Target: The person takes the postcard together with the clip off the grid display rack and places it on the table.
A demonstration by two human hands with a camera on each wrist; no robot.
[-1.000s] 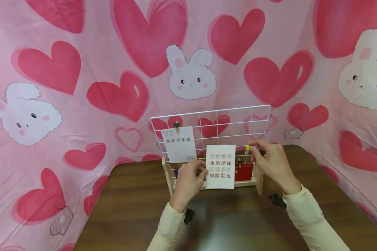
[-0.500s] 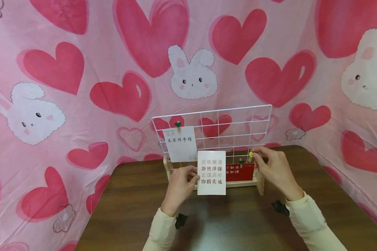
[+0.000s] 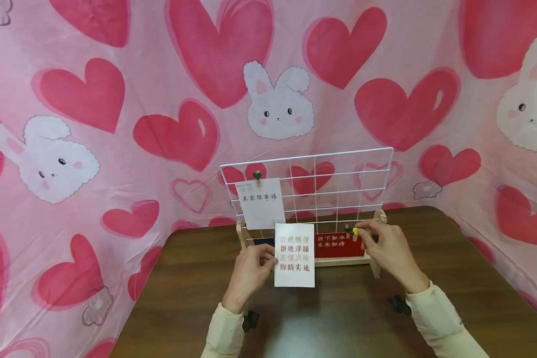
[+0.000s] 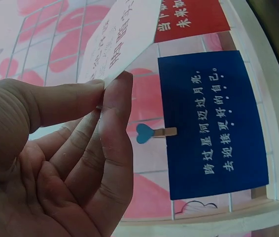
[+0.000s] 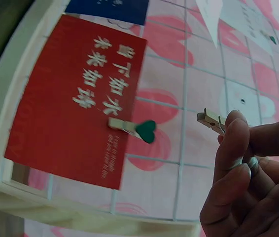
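Note:
My left hand [image 3: 249, 271] pinches the left edge of a white card [image 3: 294, 256] with red and grey characters, held upright in front of the wire grid rack [image 3: 306, 156]. Between thumb and fingers, my right hand [image 3: 391, 251] pinches a small wooden clothespin [image 5: 211, 120]; its yellow heart shows in the head view. That clothespin is apart from the white card. Low on the grid hangs a red card [image 5: 75, 98] under a green-heart clothespin [image 5: 132, 129]. Beside it, a blue card [image 4: 213, 123] hangs from a blue-heart clothespin [image 4: 149, 132], mostly hidden in the head view.
Another white card [image 3: 261, 206] hangs at the grid's upper left from a green-heart clothespin [image 3: 257, 176]. The rack's wooden base [image 3: 340, 261] stands on a brown table [image 3: 183, 298]. Behind it hangs a pink cloth [image 3: 331, 114] with hearts and rabbits.
My left hand has brought the white card left and lower, uncovering more of the red card. My right hand has lowered the yellow-heart clothespin. The head view has shifted slightly.

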